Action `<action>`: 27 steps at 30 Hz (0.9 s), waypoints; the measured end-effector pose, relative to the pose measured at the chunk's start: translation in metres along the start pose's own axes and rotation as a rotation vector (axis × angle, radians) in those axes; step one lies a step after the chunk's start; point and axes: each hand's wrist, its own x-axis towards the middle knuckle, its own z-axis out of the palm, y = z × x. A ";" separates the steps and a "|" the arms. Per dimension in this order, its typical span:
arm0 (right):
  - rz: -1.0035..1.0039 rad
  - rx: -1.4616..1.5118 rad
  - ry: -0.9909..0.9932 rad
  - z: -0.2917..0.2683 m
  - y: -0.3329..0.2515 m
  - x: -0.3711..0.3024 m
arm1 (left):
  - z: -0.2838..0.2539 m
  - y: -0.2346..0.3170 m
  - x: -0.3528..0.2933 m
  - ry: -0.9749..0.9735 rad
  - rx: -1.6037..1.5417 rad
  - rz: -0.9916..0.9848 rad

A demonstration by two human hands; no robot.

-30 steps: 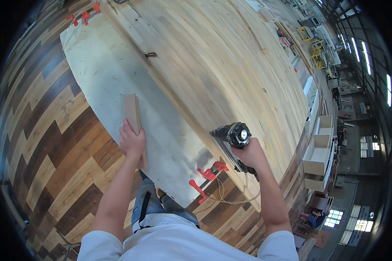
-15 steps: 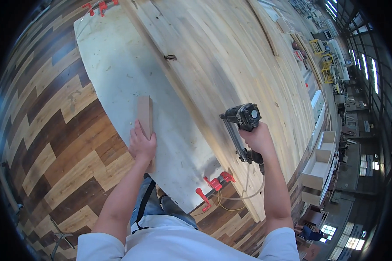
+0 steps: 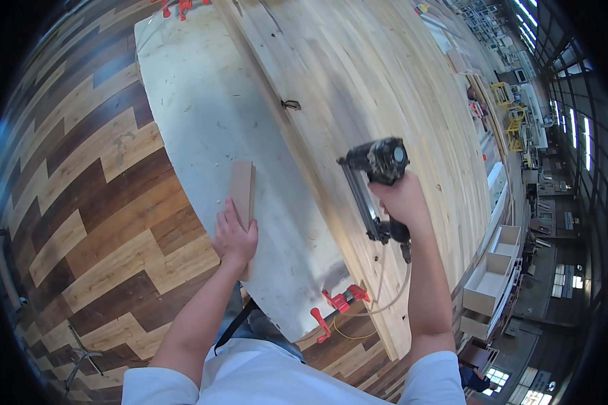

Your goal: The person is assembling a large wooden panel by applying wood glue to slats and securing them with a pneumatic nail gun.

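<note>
My left hand is closed around a short wooden block, its fingers along the left side and the thumb on the right. The block lies lengthwise over the pale board, its near end running down beside my wrist. Over the joined-plank wood panel, my right hand grips a black nail gun by its handle. The gun's nose points left, and its long magazine slants down toward the near side. A hose trails from the handle's lower end.
A narrow wooden strip runs along the panel's left edge. Red clamps grip the near end, and more red clamps show at the far end. White open boxes stand at right. A person is in the far lower right.
The whole view has shifted, carrying the bench to the right and down in the picture. The nail gun has moved slightly away from me over the panel. My left hand stays on the block.
</note>
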 end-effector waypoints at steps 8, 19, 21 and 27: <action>0.069 0.095 0.031 -0.010 -0.023 0.007 | -0.002 0.001 0.001 0.005 -0.012 0.022; 0.360 0.172 0.033 -0.042 0.080 -0.204 | -0.001 -0.001 0.002 0.027 0.004 0.003; 0.504 0.133 0.047 -0.047 0.110 -0.260 | -0.005 -0.002 0.000 0.050 0.016 0.023; 0.920 0.370 0.432 -0.002 0.186 -0.398 | 0.000 0.000 0.004 -0.060 -0.159 0.071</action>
